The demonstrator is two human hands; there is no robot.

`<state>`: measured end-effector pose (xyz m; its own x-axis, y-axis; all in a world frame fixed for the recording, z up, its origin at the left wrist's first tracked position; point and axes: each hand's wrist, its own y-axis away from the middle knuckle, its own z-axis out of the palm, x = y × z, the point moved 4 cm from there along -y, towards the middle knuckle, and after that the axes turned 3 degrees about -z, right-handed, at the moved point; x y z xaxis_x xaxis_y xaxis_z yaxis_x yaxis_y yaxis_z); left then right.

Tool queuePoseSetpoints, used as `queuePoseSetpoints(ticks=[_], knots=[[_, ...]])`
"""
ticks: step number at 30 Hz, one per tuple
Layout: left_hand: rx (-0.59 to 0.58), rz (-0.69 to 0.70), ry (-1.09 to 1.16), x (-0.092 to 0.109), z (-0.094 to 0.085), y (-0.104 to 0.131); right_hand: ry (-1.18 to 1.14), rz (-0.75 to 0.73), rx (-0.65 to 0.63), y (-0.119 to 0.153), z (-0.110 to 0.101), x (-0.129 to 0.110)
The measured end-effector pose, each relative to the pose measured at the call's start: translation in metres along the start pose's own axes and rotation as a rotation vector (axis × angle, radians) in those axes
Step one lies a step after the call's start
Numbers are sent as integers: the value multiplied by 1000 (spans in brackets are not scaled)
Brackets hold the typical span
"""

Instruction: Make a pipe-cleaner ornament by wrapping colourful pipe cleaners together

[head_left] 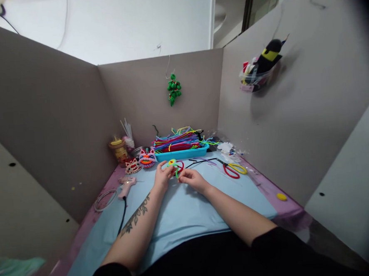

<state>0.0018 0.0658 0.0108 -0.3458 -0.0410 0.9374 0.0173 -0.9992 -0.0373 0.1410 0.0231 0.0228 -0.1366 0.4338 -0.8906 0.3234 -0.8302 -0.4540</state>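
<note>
Over the blue mat, my left hand (163, 175) pinches a small craft piece of pipe cleaners (172, 162), with a yellow-green top and a red loop beside it. From it a green pipe cleaner (177, 171) runs down to my right hand (192, 180), whose thumb and fingertips close on its lower end. The fingers partly cover the piece, so its exact shape is hard to see. Just right of the hands, dark and purple pipe cleaners (201, 159) lie on the mat, near red-and-yellow-handled scissors (231, 170).
Behind stands a blue basket (182, 154) heaped with pipe cleaners. Two animal-face crafts, one purple (147, 158), sit left, near a pink glue gun (127, 187) with a cord. A yellow disc (281, 197) lies right. Grey partitions (132, 95) enclose the table; a green ornament (173, 88) hangs behind.
</note>
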Motion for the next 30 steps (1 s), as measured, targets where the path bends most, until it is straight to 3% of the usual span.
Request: queuePoseSetpoints(ticks=[3,6,8,14,24,30], knots=[[-49,5,-52,1,3,1,47,4,138,-2,-10,3],[-78,46,-132,2,9,7,274,-76,404,-2,-26,4],[-97,70,-154,4,14,11,419,-136,488,-2,-31,2],[-181,94,-169,7,22,18,555,-183,466,-2,-30,-2],[-247,107,-230,4,23,17,415,-40,495,-1,-32,6],[-244,136,-291,7,25,20,359,-35,472,-3,-32,10]])
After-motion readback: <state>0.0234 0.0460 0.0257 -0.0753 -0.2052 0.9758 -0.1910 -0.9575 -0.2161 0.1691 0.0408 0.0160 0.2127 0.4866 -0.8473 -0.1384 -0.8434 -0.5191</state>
